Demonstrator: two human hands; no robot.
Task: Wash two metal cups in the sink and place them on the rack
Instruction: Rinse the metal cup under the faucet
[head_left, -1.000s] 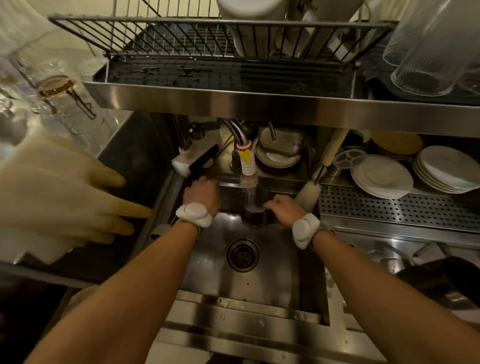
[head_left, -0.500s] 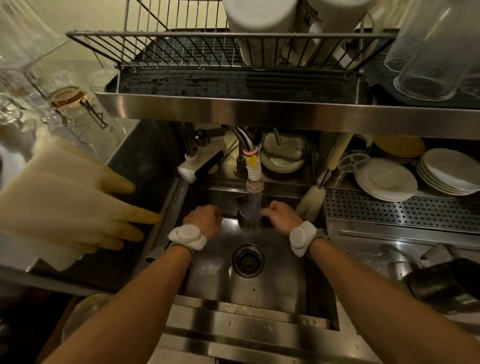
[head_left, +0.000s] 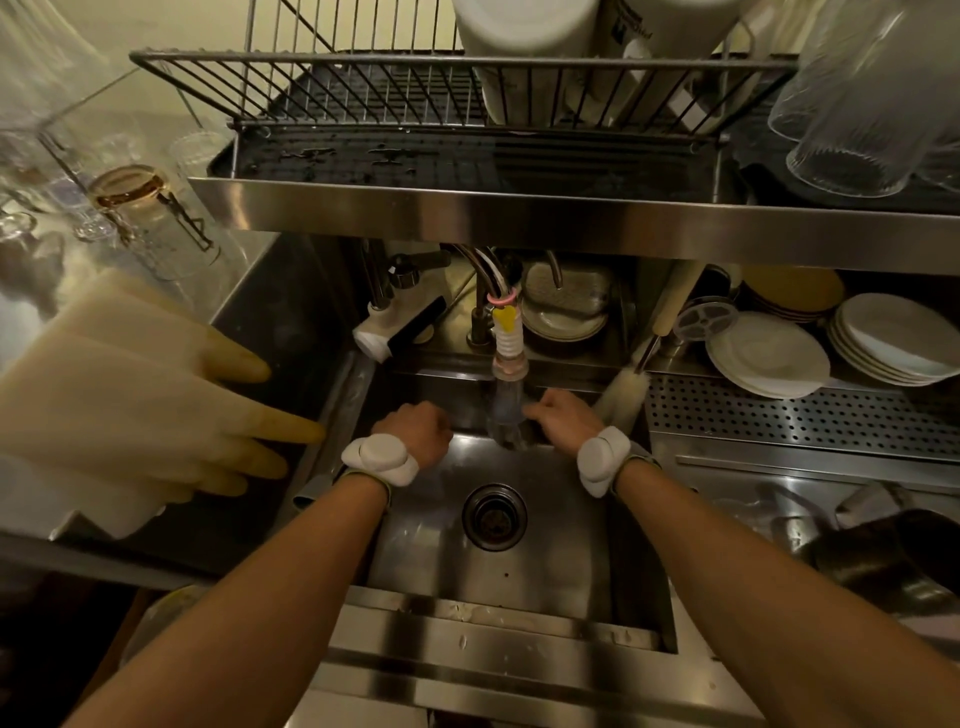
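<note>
Steel cup (head_left: 513, 439) stays under the tap (head_left: 508, 358): your right hand (head_left: 558, 415) grips it, left hand (head_left: 418, 431) clenched beside. Rinsing continues.

A steel worktop (head_left: 519, 670) surrounds the sink (head_left: 550, 571). Left of the sink, pale rubber gloves (head_left: 130, 415) lie flat on it, and a glass jar (head_left: 150, 218) stands farther left and back. Right of the sink is a perforated drainboard (head_left: 779, 415) carrying stacked white plates (head_left: 766, 353), with a yellowish stack (head_left: 789, 291) behind them. A bottle brush (head_left: 623, 395) leans at the sink's back right corner. On the ledge behind the sink sits a shallow dish (head_left: 563, 312). Above the sink, a steel shelf (head_left: 519, 218) bears a wire rack (head_left: 415, 88) with white containers (head_left: 524, 47) in it, and glass tumblers (head_left: 862, 114) stand beside the rack.
</note>
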